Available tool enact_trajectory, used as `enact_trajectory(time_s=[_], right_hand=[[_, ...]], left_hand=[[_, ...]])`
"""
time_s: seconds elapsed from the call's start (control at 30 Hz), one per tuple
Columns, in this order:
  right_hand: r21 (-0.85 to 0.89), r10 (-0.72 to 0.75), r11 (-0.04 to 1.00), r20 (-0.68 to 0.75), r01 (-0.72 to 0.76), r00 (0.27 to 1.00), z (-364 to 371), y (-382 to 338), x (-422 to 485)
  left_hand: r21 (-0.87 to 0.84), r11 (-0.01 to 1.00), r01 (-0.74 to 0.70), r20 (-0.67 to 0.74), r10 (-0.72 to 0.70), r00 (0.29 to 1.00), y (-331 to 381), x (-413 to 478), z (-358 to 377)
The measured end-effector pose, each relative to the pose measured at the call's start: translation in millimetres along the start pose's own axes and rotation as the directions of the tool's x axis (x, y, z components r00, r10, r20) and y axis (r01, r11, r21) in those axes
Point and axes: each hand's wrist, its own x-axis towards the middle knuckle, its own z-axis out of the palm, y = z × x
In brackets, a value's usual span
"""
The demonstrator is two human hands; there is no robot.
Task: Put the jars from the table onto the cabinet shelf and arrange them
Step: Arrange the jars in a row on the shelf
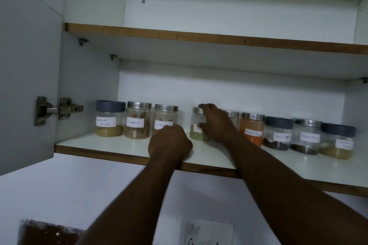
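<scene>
White shelf (123, 146); orange chilli powder (252, 131)

The orange-filled jar (252, 130) is labelled "Red chilli Powder". Right of it, two dark-filled jars (277, 134) (306, 137) read "Black Pepper". Left of it, two steel-lidded jars (138, 121) (165, 116) read "Cinnamon", and the end jar (109, 119) "Coriander Powder".

Both forearms are bare and reach upward, the left from the lower middle, the right from the lower right, slanting to the left. The left hand (170, 142) shows its back, its fingers curled away out of sight; what they touch cannot be told. The right hand (216, 123) grips a jar (196, 120), fingers over the lid, thumb on the front
</scene>
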Motion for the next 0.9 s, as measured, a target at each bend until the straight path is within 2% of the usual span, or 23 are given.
enact_trajectory(time_s=[0.47,0.53,0.63,0.7,0.8,0.9], right_hand=[[0.125,-0.021,0.992,-0.008,0.022,1.0,-2.9,7.2,-1.6],[0.197,0.04,0.98,-0.143,-0.011,0.989,-7.1,9.0,-1.0],[0.305,0.207,0.949,-0.402,-0.082,0.892,-14.2,14.6,-0.6],[0.301,0.244,0.948,-0.467,-0.107,0.85,-16.2,18.8,-1.9],[0.273,0.241,0.953,-0.421,-0.131,0.874,-15.3,19.9,-3.7],[0.233,0.144,0.97,-0.302,-0.073,0.943,-11.8,13.7,-4.8]], left_hand=[[-0.005,1.0,0.002,0.006,-0.002,1.0,0.5,1.1,0.6],[-0.009,1.0,0.008,0.003,-0.008,1.0,0.4,0.9,0.4],[-0.015,1.0,0.007,-0.003,-0.008,1.0,0.6,1.1,0.3],[-0.01,1.0,0.005,-0.002,-0.005,1.0,0.4,1.1,0.4],[0.001,1.0,0.008,0.003,-0.008,1.0,0.9,1.3,-0.4],[0.001,1.0,0.009,0.005,-0.009,1.0,0.8,1.2,-0.8]])
